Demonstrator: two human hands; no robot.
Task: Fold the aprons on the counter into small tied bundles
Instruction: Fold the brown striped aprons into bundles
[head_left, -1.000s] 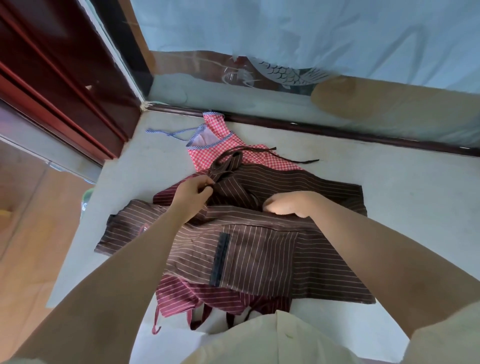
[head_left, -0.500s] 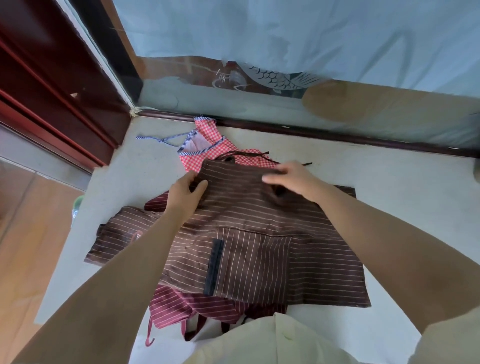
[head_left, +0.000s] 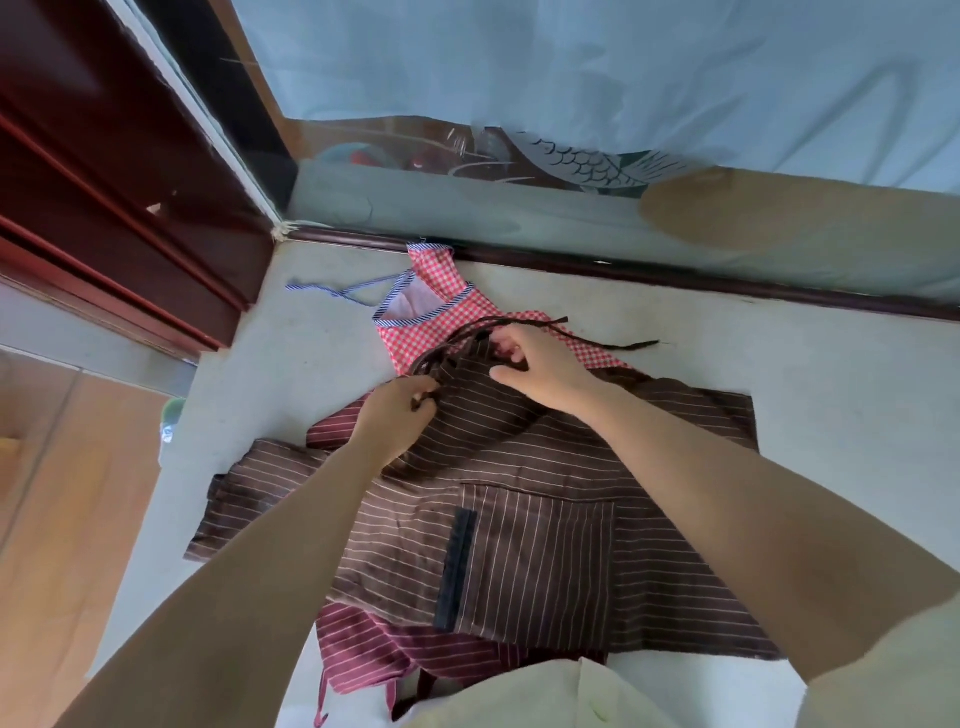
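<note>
Grey counter (head_left: 311, 364): left hand (head_left: 400, 418) pinches dark brown strap (head_left: 439, 359), right hand (head_left: 543, 371) beside grips brown pinstriped cloth apron (head_left: 540, 551) (nothing bundled yet).

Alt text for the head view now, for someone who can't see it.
Two hands work at the top of a brown striped apron spread on a grey counter: the left hand pinches its dark strap, the right hand grips the top edge. A red checked apron lies behind it.

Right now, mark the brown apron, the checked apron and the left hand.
brown apron (head_left: 540, 561): head view, on its front pocket.
checked apron (head_left: 415, 340): head view, on the red bib.
left hand (head_left: 397, 415): head view, on the back of the hand.
</note>
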